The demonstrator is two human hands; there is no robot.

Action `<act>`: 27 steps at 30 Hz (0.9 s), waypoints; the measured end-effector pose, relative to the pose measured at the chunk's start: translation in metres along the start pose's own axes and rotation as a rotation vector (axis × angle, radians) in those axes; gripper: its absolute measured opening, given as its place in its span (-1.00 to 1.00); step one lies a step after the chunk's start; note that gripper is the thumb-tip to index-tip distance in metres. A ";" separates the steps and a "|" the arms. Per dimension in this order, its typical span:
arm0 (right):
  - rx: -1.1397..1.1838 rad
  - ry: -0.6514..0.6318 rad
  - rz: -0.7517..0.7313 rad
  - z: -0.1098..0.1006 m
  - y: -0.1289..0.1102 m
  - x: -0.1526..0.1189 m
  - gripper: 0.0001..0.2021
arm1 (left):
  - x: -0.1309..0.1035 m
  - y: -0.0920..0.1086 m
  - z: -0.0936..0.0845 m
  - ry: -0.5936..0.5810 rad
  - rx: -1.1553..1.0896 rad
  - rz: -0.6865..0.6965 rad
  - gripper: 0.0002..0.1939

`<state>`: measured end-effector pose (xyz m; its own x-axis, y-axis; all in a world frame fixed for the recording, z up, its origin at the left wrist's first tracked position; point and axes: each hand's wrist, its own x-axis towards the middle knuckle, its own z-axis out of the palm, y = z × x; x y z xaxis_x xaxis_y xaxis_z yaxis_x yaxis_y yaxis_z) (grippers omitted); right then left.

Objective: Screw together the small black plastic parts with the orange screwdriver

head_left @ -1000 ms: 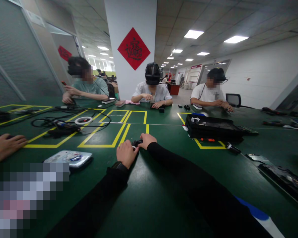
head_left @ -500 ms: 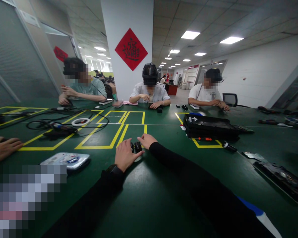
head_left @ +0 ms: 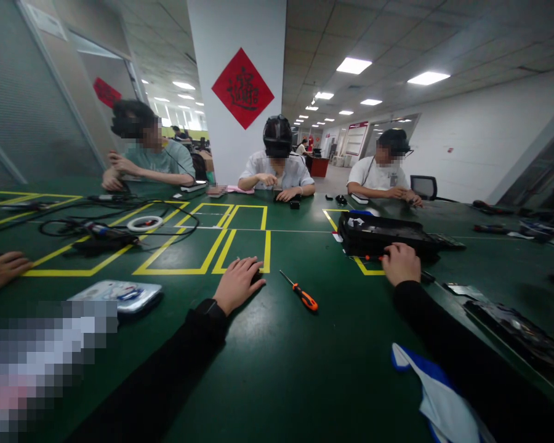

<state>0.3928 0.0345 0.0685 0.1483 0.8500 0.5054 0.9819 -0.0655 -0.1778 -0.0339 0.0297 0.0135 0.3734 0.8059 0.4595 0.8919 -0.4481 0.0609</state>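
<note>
My left hand [head_left: 239, 284] rests on the green table [head_left: 277, 381], fingers together and curled over a small black part, of which only a sliver shows beside the thumb. Out to the right, my right hand [head_left: 401, 264] is at the front edge of a black tray [head_left: 383, 231], its fingers closed. Part of an orange item [head_left: 369, 257] shows just left of those fingertips; what they hold, if anything, is hidden. Between my hands lies a screwdriver [head_left: 305, 296] with an orange and black handle, its tip toward the far left.
Cables [head_left: 104, 237] and a white ring [head_left: 144, 224] lie at the left, near another person's hand [head_left: 4, 269] and a pale case [head_left: 120, 295]. A blue and white cloth [head_left: 443, 394] and a black device [head_left: 517, 332] are at the right. Three people sit opposite.
My right hand has moved away from my left hand, rightward to the black tray. The screwdriver and more of the cloth now show. My left hand has closed over the black part.
</note>
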 end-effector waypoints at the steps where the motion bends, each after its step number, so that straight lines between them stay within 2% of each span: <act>1: -0.097 0.029 0.109 0.003 0.026 0.003 -0.70 | 0.000 -0.001 0.000 -0.004 0.002 -0.002 -0.58; 3: -0.213 -0.019 0.292 0.013 0.075 0.008 -0.62 | -0.001 -0.002 0.001 -0.001 0.008 -0.009 -0.60; 6: -0.244 -0.170 0.354 0.031 0.124 0.010 -0.48 | -0.001 -0.005 0.001 0.009 0.022 -0.038 -0.61; 8: -0.252 -0.254 0.342 0.039 0.135 0.011 -0.52 | -0.002 -0.007 0.001 0.009 0.033 -0.061 -0.60; 10: -0.258 -0.289 0.297 0.042 0.128 0.011 -0.57 | -0.003 -0.009 0.001 0.009 0.039 -0.071 -0.60; 12: -0.224 -0.296 0.193 0.043 0.107 0.012 -0.60 | -0.003 -0.010 0.001 0.015 0.037 -0.070 -0.60; 14: -0.119 -0.334 0.025 0.044 0.078 0.013 -0.62 | -0.003 -0.009 0.000 0.023 0.033 -0.073 -0.60; 21: 0.166 -0.424 -0.377 0.057 -0.045 0.009 -0.66 | -0.003 0.001 -0.013 0.112 0.000 -0.085 -0.54; 24: 0.279 -0.438 -0.510 0.051 -0.096 0.001 -0.67 | -0.007 0.013 -0.024 0.172 -0.057 -0.069 -0.60; 27: 0.400 -0.441 -0.651 0.034 -0.139 -0.011 -0.63 | -0.014 0.031 -0.032 0.159 -0.202 -0.010 -0.65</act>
<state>0.2509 0.0518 0.0593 -0.5664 0.7848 0.2517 0.7287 0.6195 -0.2919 -0.0197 -0.0077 0.0375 0.3056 0.7467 0.5908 0.8204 -0.5214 0.2346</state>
